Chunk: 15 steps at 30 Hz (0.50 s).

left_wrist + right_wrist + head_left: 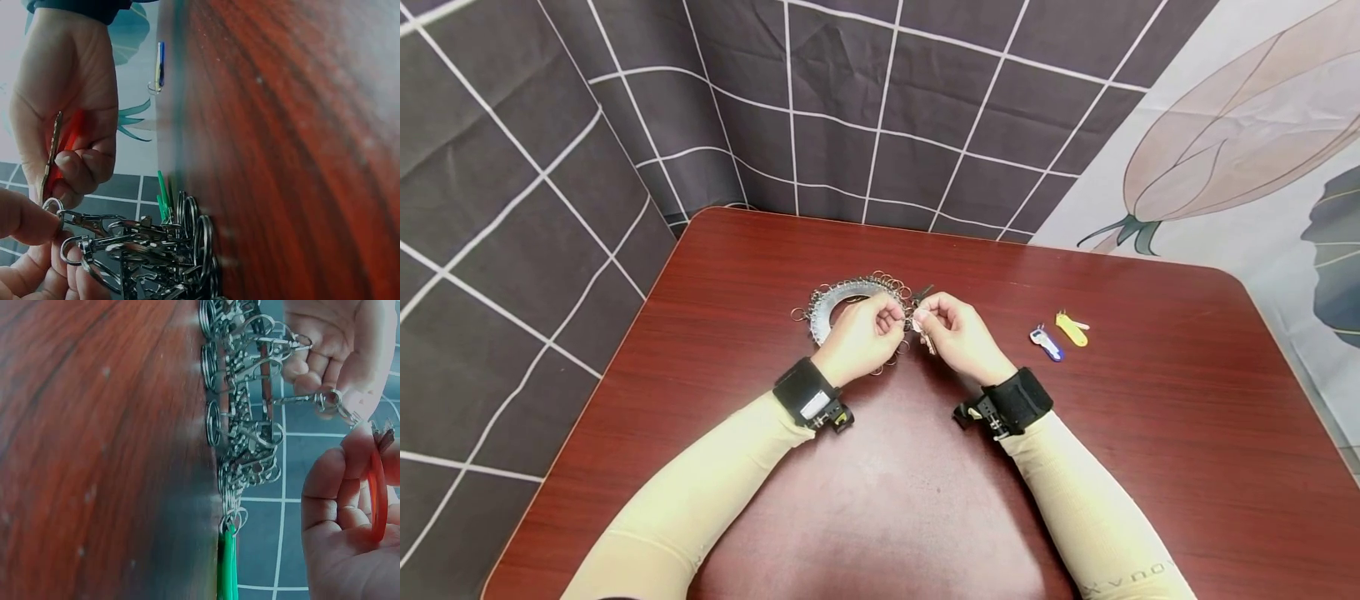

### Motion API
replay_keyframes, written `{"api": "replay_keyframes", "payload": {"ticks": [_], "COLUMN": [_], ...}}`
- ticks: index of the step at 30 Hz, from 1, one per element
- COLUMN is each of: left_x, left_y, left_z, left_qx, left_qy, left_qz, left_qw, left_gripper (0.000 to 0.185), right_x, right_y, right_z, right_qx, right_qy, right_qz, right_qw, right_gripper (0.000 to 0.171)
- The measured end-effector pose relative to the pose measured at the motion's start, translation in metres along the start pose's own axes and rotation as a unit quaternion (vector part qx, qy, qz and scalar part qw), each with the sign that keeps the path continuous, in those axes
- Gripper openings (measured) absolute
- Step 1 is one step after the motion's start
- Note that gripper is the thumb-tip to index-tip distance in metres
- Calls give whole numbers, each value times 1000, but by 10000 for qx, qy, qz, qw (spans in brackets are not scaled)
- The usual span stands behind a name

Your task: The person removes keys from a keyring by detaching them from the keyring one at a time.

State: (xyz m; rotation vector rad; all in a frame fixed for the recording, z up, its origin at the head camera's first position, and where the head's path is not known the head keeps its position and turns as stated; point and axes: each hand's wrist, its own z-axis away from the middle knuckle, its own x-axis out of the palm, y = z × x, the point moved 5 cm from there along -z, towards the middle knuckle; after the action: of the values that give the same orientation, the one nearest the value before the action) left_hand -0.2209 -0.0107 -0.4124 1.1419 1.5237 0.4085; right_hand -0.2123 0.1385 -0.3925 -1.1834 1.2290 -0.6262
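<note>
A flat metal hoop (822,317) lies on the table, its edge lined with several snap hooks and split rings (214,369). My left hand (868,332) pinches a small metal ring (53,204) at the end of one snap hook (94,220), at the hoop's right side. Close against its fingertips, my right hand (961,335) holds a red key tag (378,503) with a key (52,153) beside it. The tag's ring is mostly hidden by fingertips. A green key tag (229,562) hangs from a ring on the hoop's far side.
Right of my hands, a blue key tag (1047,343) and a yellow key tag (1072,330) lie on the reddish wooden table (1180,392). Behind the table hangs a dark gridded curtain (835,150), with a flower-printed cloth (1217,158) at the right.
</note>
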Motion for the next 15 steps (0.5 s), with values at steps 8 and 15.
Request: {"api": "replay_keyframes", "payload": {"ticks": [8, 15], "left_x": [0, -2], "left_y": [-2, -1], "left_z": [1, 2], "left_qx": [-15, -183], "left_qy": [90, 222], "left_qz": [-42, 23], "left_qw": [9999, 9996], "left_gripper": [7, 6], "right_x": [2, 4], "right_y": [0, 3], "right_z": [-1, 0], "right_qx": [-95, 66], "right_qy": [9, -225], "right_qz": [302, 95], "right_qw": [9995, 9997], "right_gripper": [12, 11]}}
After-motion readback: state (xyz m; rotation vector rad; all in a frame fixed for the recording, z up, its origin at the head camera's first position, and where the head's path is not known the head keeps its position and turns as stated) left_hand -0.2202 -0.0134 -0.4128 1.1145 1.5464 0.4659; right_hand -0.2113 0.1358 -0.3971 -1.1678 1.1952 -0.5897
